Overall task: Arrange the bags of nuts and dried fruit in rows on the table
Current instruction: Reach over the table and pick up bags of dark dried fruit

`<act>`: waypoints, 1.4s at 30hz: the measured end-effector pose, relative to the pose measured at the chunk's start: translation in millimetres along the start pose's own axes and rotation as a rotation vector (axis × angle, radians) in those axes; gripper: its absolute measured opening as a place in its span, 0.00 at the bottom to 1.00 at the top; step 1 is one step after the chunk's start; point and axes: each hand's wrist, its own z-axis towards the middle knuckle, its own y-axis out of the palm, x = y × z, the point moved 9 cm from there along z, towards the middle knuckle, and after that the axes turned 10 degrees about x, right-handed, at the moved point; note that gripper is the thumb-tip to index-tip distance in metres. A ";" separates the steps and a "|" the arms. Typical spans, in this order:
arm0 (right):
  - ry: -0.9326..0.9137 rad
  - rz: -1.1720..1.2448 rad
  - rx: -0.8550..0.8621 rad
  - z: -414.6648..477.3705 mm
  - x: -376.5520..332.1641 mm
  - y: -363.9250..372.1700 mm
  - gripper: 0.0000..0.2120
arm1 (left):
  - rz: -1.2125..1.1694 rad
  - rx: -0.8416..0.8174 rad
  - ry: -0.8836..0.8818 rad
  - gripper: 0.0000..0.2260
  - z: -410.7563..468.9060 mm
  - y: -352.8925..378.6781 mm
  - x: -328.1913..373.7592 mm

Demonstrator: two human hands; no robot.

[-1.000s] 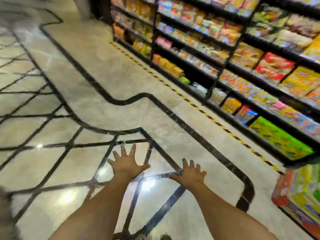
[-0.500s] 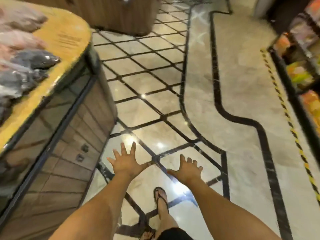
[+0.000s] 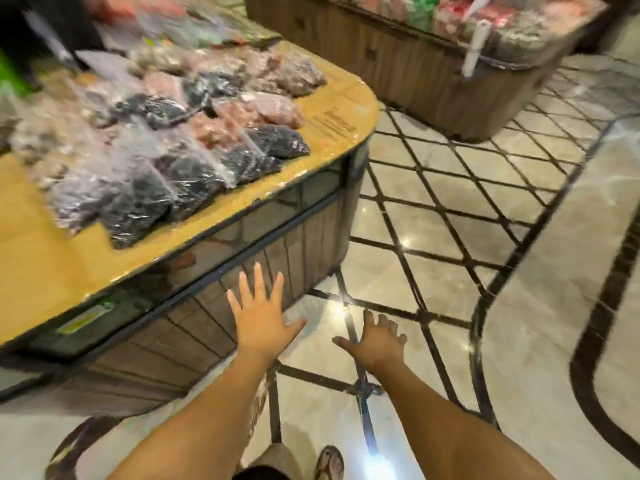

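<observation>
well, both of the person's arms reach forward and down, palms facing the floor, and neither hand grips anything. the left hand [image 3: 260, 315] has its fingers spread wide apart and sits in front of the wood-panelled side of the table [image 3: 332, 109], not visibly touching it. the right hand [image 3: 379, 339] is also empty, fingers loosely apart and slightly curled, thumb pointing toward the left hand, over the glossy tiled floor [image 3: 467, 209] with its dark diamond lines. the two hands are near each other but apart. the bags of nuts and dried fruit [image 3: 166, 147] lie on the yellow tabletop, up and to the left of the hands, well apart from them; they are clear plastic bags with dark, pinkish and pale contents, overlapping in a loose heap, blurred so the contents cannot be told more exactly. a second wooden display stand [image 3: 415, 60] holding more packaged goods stands beyond the table's rounded end. a sandalled foot [image 3: 329, 464] shows at the bottom edge between the forearms
</observation>
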 end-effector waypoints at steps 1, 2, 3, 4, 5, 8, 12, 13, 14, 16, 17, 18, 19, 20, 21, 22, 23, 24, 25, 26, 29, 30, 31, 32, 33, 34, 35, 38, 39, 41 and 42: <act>-0.031 0.001 0.010 9.8 -12.9 -2.5 0.46 | 0.007 0.003 -0.039 0.45 7.3 -3.4 -12.0; -0.062 0.006 0.023 20.7 -26.0 -4.7 0.46 | 0.013 0.011 -0.075 0.45 15.0 -7.2 -23.6; -0.085 0.016 0.032 31.8 -38.9 -7.4 0.45 | 0.015 0.025 -0.105 0.45 23.1 -11.6 -33.9; -0.103 0.032 0.040 43.0 -51.8 -11.1 0.45 | 0.017 0.045 -0.131 0.45 31.9 -16.8 -43.0; -0.116 0.056 0.052 54.2 -64.6 -15.6 0.45 | 0.017 0.067 -0.152 0.46 40.9 -21.7 -50.8; -0.162 0.147 0.122 91.9 -105.2 -40.1 0.45 | -0.018 0.193 -0.181 0.45 76.3 -46.7 -66.3; -0.267 0.284 0.298 157.8 -171.6 -99.6 0.45 | -0.124 0.381 -0.206 0.43 149.7 -89.2 -83.8; -0.289 0.308 0.341 175.3 -188.6 -116.0 0.45 | -0.149 0.409 -0.221 0.43 171.8 -97.9 -89.1; -0.311 0.328 0.375 192.5 -205.8 -131.2 0.44 | -0.166 0.432 -0.235 0.44 194.7 -105.7 -94.4; -0.344 0.367 0.422 225.7 -238.5 -157.1 0.43 | -0.201 0.448 -0.259 0.45 239.9 -118.6 -104.1; -0.352 0.383 0.431 241.4 -253.4 -167.0 0.43 | -0.217 0.446 -0.274 0.45 261.6 -122.7 -110.0; -0.356 0.396 0.429 256.8 -267.2 -174.3 0.43 | -0.232 0.439 -0.291 0.46 282.4 -125.4 -116.3; -0.357 0.402 0.420 270.9 -278.7 -179.5 0.43 | -0.244 0.431 -0.307 0.46 301.6 -127.8 -122.6; -0.354 0.401 0.412 283.4 -288.2 -183.4 0.43 | -0.251 0.425 -0.317 0.47 319.3 -129.3 -128.5; -0.352 0.400 0.402 295.0 -295.9 -186.2 0.44 | -0.252 0.419 -0.323 0.47 336.6 -130.2 -134.2; -0.347 0.401 0.389 306.0 -302.5 -188.2 0.44 | -0.251 0.414 -0.327 0.48 353.3 -131.3 -140.2; -0.342 0.409 0.368 316.4 -308.7 -189.8 0.44 | -0.250 0.408 -0.339 0.48 368.6 -131.9 -147.9; -0.340 0.420 0.346 326.4 -314.6 -190.9 0.45 | -0.251 0.402 -0.364 0.49 381.6 -133.1 -156.7; -0.348 0.428 0.324 335.4 -321.8 -192.5 0.45 | -0.250 0.393 -0.398 0.50 393.1 -133.3 -167.2; -0.367 0.429 0.306 344.3 -330.6 -194.4 0.46 | -0.246 0.383 -0.436 0.51 403.3 -132.7 -178.6; -0.477 0.433 0.280 372.8 -367.2 -207.3 0.45 | -0.226 0.356 -0.548 0.54 429.9 -131.5 -215.6; -0.518 0.439 0.268 383.8 -382.5 -212.4 0.45 | -0.209 0.344 -0.586 0.54 437.7 -130.9 -228.8; -0.558 0.441 0.254 395.4 -399.1 -217.3 0.46 | -0.187 0.325 -0.626 0.54 444.8 -131.2 -241.3; -0.595 0.434 0.239 407.3 -416.2 -221.5 0.46 | -0.171 0.303 -0.673 0.54 450.4 -130.1 -254.7; -0.630 0.416 0.228 418.6 -433.7 -225.6 0.48 | -0.171 0.281 -0.732 0.54 454.1 -129.0 -267.6; -0.671 0.396 0.215 429.8 -450.9 -228.3 0.49 | -0.198 0.270 -0.806 0.55 454.7 -128.4 -279.8; -0.719 0.379 0.199 438.9 -468.7 -231.0 0.50 | -0.245 0.263 -0.893 0.56 453.2 -125.9 -291.6; -0.825 0.313 0.097 461.8 -513.0 -228.9 0.54 | -0.360 0.209 -1.058 0.58 449.3 -116.1 -309.5; -0.845 0.251 0.048 468.2 -523.4 -223.1 0.55 | -0.362 0.177 -1.065 0.59 450.8 -115.1 -310.6; -0.902 0.074 0.005 475.2 -539.1 -209.9 0.56 | -0.310 0.127 -1.065 0.61 452.4 -119.6 -310.9; -0.934 -0.004 0.026 476.7 -545.0 -206.3 0.56 | -0.264 0.105 -1.069 0.61 451.6 -123.2 -311.1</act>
